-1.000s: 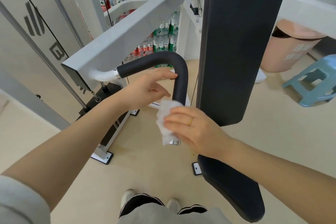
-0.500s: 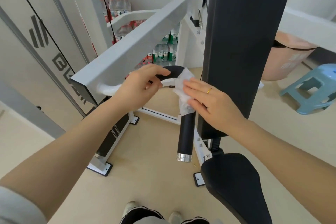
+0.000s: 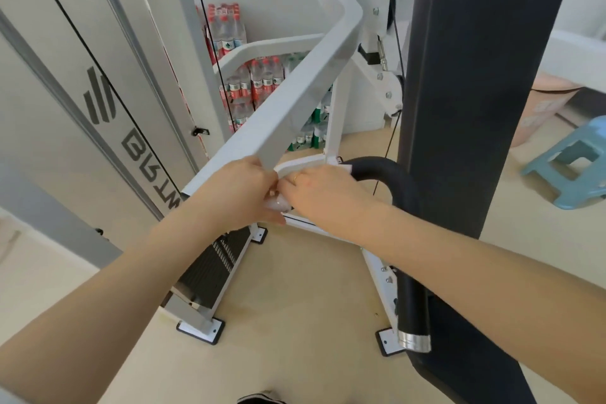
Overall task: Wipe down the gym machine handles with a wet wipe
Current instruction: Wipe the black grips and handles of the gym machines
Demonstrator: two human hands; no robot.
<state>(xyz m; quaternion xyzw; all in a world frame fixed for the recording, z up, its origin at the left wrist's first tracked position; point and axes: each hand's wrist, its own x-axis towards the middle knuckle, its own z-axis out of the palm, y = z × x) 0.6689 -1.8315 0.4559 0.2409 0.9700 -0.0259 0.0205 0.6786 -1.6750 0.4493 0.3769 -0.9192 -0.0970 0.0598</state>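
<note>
A black foam-covered handle (image 3: 405, 193) curves from the white machine arm (image 3: 295, 102) and hangs down to a silver end cap (image 3: 414, 342). My right hand (image 3: 323, 198) is wrapped round the handle's upper end where it meets the white tube, with the white wet wipe (image 3: 277, 205) mostly hidden under it. My left hand (image 3: 241, 193) meets the right hand there and pinches the wipe's lower edge. Only a small bit of the wipe shows between the two hands.
The tall black back pad (image 3: 475, 75) stands right of the handle, the black seat (image 3: 465, 354) below it. The weight stack (image 3: 210, 275) sits lower left. Water bottle packs (image 3: 259, 82) are behind the frame. A blue stool (image 3: 570, 164) and pink bin (image 3: 537, 108) are on the right.
My right hand slid the wipe from the handle's lower end up over the bend to its top end by the white tube. My left hand came in to meet it. The view tilted up.
</note>
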